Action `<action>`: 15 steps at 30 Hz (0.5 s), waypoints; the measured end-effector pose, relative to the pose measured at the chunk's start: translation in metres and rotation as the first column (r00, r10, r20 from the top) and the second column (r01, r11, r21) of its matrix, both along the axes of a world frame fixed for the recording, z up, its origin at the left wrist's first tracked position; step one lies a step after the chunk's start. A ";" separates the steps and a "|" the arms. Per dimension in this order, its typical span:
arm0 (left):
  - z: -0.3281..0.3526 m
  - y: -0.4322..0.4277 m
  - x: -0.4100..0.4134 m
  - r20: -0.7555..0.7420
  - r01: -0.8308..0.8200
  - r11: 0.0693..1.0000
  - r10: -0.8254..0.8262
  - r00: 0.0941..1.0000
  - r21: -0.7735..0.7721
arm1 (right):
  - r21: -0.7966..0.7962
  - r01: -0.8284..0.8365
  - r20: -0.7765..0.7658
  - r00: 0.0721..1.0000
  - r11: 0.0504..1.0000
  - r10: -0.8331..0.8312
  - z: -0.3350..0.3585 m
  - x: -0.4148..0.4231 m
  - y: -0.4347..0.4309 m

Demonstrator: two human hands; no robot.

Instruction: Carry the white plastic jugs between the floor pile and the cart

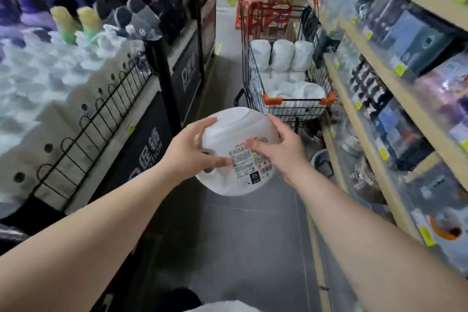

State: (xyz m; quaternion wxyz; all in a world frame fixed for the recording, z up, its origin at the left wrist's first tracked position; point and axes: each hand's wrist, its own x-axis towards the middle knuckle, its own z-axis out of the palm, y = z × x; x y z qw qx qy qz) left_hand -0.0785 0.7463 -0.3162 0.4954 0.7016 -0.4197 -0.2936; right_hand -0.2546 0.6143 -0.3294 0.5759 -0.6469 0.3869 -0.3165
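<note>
Both hands — left [188, 152], right [278, 149] — hold white container [235, 132].

- The place is a shop, a narrow aisle between goods on both sides.
- On the right stand long wooden shelves [395, 88] full of packed products, and small yellow price tags [400, 68] are fixed along the shelf edges.
- On the left is a display bin [83, 99] with a low black wire fence [101, 111], filled with many white items of the same kind; dark panels below it carry printed promotion signs [149, 152].
- In the aisle stands a wire shopping cart [283, 83] with orange corner guards, loaded with white packs.
- The floor [243, 235] has dark grey tiles.
</note>
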 end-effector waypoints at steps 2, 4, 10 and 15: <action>-0.004 -0.029 0.022 0.019 -0.013 1.000 0.012 1.000 0.010 | 0.016 -0.021 -0.005 1.000 1.000 0.021 -0.005 0.023 -0.033; -0.011 -0.062 0.047 0.035 -0.023 1.000 0.023 0.999 0.017 | 0.042 -0.025 -0.012 1.000 0.999 0.025 -0.011 0.049 -0.066; -0.023 -0.174 0.140 0.040 0.020 0.999 -0.021 0.999 0.029 | 0.071 0.028 -0.032 0.999 0.997 -0.026 -0.022 0.137 -0.171; -0.014 -0.277 0.208 0.097 0.113 0.991 -0.120 0.988 0.069 | 0.077 0.129 -0.049 0.991 0.989 -0.125 -0.015 0.193 -0.256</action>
